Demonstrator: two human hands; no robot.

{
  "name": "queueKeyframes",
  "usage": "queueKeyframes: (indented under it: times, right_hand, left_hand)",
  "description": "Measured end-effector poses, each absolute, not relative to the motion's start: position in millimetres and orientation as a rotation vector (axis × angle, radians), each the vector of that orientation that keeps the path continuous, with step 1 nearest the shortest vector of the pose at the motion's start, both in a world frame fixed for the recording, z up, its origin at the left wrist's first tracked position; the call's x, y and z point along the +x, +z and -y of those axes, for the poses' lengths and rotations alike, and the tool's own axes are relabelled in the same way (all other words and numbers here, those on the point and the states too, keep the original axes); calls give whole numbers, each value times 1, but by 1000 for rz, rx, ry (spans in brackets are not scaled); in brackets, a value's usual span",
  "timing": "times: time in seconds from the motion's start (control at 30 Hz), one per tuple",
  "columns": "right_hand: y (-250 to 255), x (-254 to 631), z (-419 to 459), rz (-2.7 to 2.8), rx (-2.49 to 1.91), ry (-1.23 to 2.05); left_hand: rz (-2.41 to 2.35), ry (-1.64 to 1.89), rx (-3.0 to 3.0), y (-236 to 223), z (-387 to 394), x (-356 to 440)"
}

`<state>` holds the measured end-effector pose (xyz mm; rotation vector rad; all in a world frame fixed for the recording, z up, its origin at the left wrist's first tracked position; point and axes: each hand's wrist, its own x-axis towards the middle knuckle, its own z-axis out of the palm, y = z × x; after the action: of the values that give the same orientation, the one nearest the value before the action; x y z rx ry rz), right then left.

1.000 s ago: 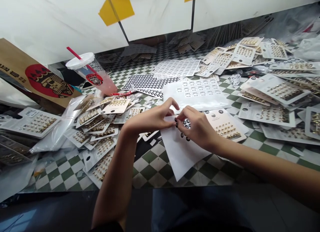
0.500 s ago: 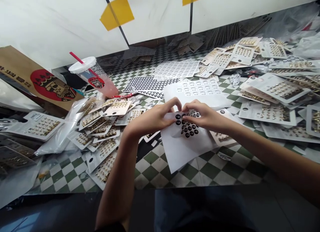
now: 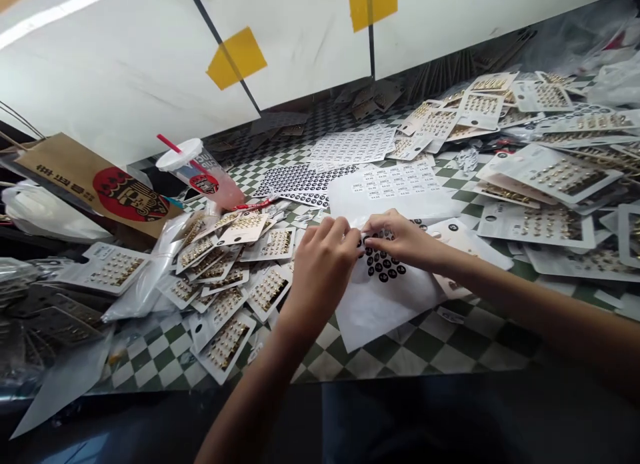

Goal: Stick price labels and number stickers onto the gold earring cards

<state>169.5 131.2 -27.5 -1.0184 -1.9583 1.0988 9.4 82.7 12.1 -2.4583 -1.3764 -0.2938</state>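
A white backing sheet (image 3: 385, 301) with a cluster of round black stickers (image 3: 383, 264) lies on the checked table in front of me. My left hand (image 3: 323, 267) rests on the sheet's left edge with its fingers curled down onto it. My right hand (image 3: 400, 237) is at the top of the sticker cluster, fingertips pinched together against the sheet. The two hands nearly touch. What the right fingertips pinch is too small to make out.
White cards of gold earrings lie heaped at left (image 3: 220, 271) and right (image 3: 545, 177). Sheets of price labels (image 3: 395, 181) and black stickers (image 3: 295, 181) lie behind the hands. A lidded cup with a red straw (image 3: 200, 174) and a brown paper bag (image 3: 95, 184) stand at the far left.
My right hand has slid from over the sticker cluster up to its top edge. The left hand has turned, fingers now curled on the sheet's left edge. The view has shifted left.
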Motion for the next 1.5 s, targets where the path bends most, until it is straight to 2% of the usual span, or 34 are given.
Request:
queueKeyframes:
  times: [0.27,0.4,0.83,1.13,1.33,1.5]
  right_hand:
    - [-29,166,-120,2030,-1036,923]
    - [-31,165,-120,2093,-1014,818]
    - [-36,165,-117,2156,-959,752]
    - [-32,172,-124,2289,-930,818]
    - [-37,180,-138,2249,-1021,749]
    - [-39,183,-144,2230,-1087,766]
  left_hand:
    - [1907,-299,-2283,-2,-72,27]
    - [2024,-400,-2315,-3,-71,25]
    - [2160,-558,-2139,-19,-60,39]
    - [2056,-631,-2063,-29,-59,40]
    - [1867,-667,-2161,-34,-59,41]
    - [1972,-595,-2127,-31,-62,56]
